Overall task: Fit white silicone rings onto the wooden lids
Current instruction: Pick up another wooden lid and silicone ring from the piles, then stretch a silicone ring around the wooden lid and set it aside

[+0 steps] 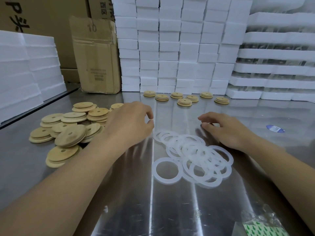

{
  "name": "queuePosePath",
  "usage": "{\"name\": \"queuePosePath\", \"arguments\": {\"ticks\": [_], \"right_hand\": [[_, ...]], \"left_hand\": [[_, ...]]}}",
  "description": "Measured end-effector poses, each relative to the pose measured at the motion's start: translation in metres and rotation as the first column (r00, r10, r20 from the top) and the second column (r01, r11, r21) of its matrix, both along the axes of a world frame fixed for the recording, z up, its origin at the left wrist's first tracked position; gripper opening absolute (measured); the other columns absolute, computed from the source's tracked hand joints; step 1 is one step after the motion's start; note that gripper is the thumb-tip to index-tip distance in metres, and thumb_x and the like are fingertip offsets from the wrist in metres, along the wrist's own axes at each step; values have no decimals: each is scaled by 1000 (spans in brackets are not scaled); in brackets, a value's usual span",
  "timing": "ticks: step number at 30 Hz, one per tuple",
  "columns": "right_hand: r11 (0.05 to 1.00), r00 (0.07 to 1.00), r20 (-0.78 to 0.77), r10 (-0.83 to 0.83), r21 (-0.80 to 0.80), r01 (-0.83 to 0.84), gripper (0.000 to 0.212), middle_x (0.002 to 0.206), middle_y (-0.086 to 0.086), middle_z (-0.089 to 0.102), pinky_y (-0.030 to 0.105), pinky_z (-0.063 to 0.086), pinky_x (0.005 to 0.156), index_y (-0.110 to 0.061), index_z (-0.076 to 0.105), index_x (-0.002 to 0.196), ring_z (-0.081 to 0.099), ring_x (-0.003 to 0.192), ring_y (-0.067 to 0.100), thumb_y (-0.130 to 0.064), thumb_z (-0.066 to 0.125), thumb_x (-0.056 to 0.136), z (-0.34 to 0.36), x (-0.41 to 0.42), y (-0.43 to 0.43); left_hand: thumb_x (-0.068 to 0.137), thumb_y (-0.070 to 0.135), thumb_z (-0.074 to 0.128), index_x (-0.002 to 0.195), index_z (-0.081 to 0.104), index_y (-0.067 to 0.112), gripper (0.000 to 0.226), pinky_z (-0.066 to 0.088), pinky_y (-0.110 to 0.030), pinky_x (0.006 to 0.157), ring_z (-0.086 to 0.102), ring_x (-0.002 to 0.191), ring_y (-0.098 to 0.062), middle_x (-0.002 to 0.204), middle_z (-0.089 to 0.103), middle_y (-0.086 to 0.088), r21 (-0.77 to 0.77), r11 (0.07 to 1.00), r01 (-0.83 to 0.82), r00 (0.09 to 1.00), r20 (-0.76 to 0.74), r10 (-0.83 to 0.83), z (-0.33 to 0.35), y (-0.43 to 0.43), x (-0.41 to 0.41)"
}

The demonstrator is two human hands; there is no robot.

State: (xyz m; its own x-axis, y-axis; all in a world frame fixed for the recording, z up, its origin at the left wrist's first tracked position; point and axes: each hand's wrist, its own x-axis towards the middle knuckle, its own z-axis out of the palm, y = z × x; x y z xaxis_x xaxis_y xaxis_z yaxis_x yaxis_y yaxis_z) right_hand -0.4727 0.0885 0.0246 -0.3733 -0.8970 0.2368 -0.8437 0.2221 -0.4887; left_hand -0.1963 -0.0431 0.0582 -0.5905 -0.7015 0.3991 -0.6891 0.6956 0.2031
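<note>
A brushed steel table (170, 210) fills the foreground, its surface streaked with pale reflections of overhead light. Along its far edge stands a wall of white foam blocks (170, 48), stacked in tight columns. To the right are stacked foam trays (276, 53) with dark gaps between the layers; to the left, thick foam slabs (25, 65). A worn cardboard carton (97, 57) marked "10" stands upright beside the blocks, with larger cartons (42, 14) behind it. A blue sticker (275, 129) lies on the steel at right, and a clear plastic bag (262, 223) with green print lies near the front corner.
</note>
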Motion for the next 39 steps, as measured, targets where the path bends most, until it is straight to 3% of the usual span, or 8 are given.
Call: {"name": "queuePosePath", "arguments": {"ticks": [5, 10, 18, 23, 25, 29, 35, 39], "right_hand": [[998, 997, -48, 63, -15, -64, 19, 113, -27, 67, 11, 37, 83, -43, 72, 117, 61, 112, 3, -42, 56, 106, 1, 7, 0], [987, 987, -23, 158, -13, -159, 18, 112, -25, 72, 22, 41, 81, -44, 78, 105, 62, 99, -5, -48, 61, 100, 5, 20, 1], [965, 966, -15, 259, -22, -259, 15, 121, -25, 68, 23, 42, 102, -48, 76, 109, 59, 117, -4, -50, 67, 97, 8, 47, 0], [943, 943, -34, 332, -6, -333, 18, 122, -28, 64, 15, 38, 101, -48, 75, 112, 55, 119, -10, -54, 69, 96, 10, 60, 0], [938, 937, -53, 346, -8, -347, 20, 121, -30, 64, 6, 36, 96, -46, 76, 114, 52, 119, -14, -52, 71, 95, 11, 64, 0], [946, 945, -47, 323, 56, -321, 35, 142, -24, 55, 13, 30, 107, -44, 72, 128, 47, 130, -9, -55, 69, 95, 12, 67, 0], [971, 971, -61, 233, 73, -228, 42, 149, -13, 54, 23, 33, 108, -35, 69, 134, 45, 136, 3, -56, 64, 98, 13, 73, -1], [982, 983, 32, 183, 37, -184, 21, 137, -17, 60, 24, 43, 103, -40, 74, 111, 54, 128, 4, -52, 71, 95, 12, 73, -1]], "left_hand": [[85, 82, 58, 132, 60, 51, 57, 49, -42, 98, 57, 129, -18, 133, 61, 17, 102, 988, -114, 937, 341, 72, 18, -1, 12], [84, 59, 66, 135, 59, 50, 52, 52, -44, 106, 58, 124, -19, 130, 62, 15, 251, 963, -103, 907, 420, -12, 23, 2, 15], [86, 30, 71, 122, 68, 36, 36, 57, -38, 94, 63, 105, -15, 109, 66, 12, 326, 945, -16, 988, 151, -35, 20, -1, 13], [91, 34, 67, 116, 72, 36, 26, 48, -20, 61, 66, 78, 1, 88, 73, 15, 374, 916, 148, 955, -294, -34, 12, 0, 1], [96, 32, 60, 115, 75, 35, 24, 58, -26, 67, 64, 67, 1, 79, 75, 16, 453, 859, 238, 890, -455, -6, 11, 2, -7], [104, 23, 54, 112, 80, 28, 28, 68, -41, 81, 71, 93, -19, 97, 70, -5, 661, 597, 454, 706, -676, 211, 14, 11, -16], [102, 28, 71, 119, 74, 12, 23, 68, -36, 74, 79, 85, -26, 108, 74, -16, 713, 384, 587, 579, -701, 417, 12, 13, -15], [101, 30, 75, 106, 74, 7, 23, 60, -25, 54, 74, 63, -18, 98, 73, -13, 700, 228, 677, 521, -674, 525, 11, 13, -14]]}}
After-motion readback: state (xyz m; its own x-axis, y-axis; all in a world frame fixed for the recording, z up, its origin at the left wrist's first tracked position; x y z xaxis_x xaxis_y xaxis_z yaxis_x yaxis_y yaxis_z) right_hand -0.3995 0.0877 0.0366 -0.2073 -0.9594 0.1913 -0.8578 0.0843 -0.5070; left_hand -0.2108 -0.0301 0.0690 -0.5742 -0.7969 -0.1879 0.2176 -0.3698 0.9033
